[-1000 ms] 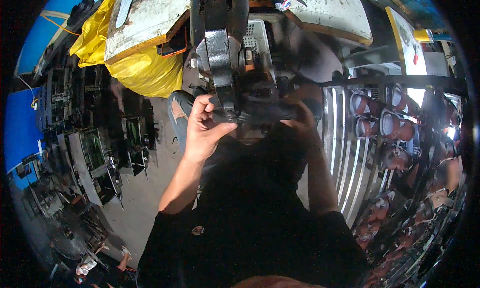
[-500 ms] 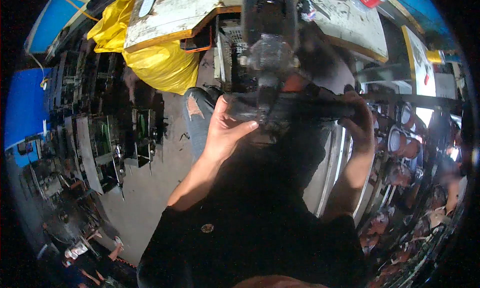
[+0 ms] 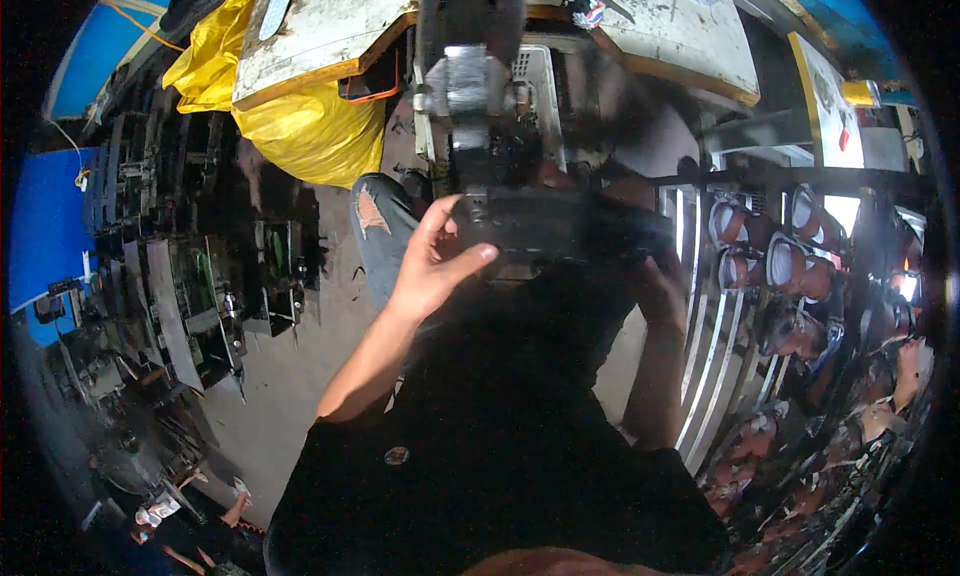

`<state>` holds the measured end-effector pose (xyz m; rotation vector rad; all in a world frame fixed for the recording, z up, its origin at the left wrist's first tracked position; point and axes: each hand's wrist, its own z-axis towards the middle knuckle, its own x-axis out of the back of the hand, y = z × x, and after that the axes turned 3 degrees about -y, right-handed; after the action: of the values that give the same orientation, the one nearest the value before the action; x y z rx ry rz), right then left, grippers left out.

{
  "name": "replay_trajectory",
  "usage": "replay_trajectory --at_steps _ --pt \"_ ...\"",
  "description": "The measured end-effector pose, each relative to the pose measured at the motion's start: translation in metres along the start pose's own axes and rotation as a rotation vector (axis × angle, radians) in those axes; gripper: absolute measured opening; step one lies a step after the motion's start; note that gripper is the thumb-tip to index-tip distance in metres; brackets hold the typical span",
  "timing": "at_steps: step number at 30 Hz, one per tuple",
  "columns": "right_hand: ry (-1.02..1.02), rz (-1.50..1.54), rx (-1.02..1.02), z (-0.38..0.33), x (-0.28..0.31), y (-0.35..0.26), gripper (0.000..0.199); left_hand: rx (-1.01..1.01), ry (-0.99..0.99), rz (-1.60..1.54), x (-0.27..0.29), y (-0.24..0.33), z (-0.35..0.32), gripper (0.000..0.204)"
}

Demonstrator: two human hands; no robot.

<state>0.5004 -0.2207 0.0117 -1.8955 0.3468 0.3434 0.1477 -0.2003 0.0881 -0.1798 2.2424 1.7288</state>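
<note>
"Where's the dark piece (image 3: pixel 550 226) sitting?"

"Between the hands, short of the counter's (image 3: pixel 325 31) front edge. The left hand (image 3: pixel 428 276) is pinching its left end; the right hand (image 3: pixel 658 284) is too shadowed to tell."

"If that pinch is loosening, it could be slipping crooked."

"Yellow bag (image 3: pixel 320 136), white basket (image 3: pixel 546 86): both are hiding their contents."

Left grip (image 3: pixel 425 268) curled, thumb (image 3: pixel 468 264) pointing inward — right grip (image 3: pixel 662 288) shadowed, forearms (image 3: pixel 364 368) extended forward.
</note>
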Motion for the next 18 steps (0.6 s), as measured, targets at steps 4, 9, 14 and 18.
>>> replay_trajectory --at_steps 4,9,14,18 --pt "0.054 -0.032 0.283 -0.013 0.034 -0.009 0.055 -0.098 -0.086 0.108 -0.014 0.014 -0.003 0.054" --pt "-0.118 -0.19 0.479 -0.011 0.008 -0.058 0.048 -0.208 -0.132 0.07 -0.015 0.02 -0.004 0.057" --pt "-0.187 -0.183 0.477 -0.004 -0.003 -0.074 0.049 -0.173 -0.103 -0.106 -0.009 0.011 -0.001 0.062" --pt "-0.196 -0.251 0.498 -0.002 -0.015 -0.08 0.051 -0.139 -0.077 -0.297 -0.001 0.006 0.002 0.068"
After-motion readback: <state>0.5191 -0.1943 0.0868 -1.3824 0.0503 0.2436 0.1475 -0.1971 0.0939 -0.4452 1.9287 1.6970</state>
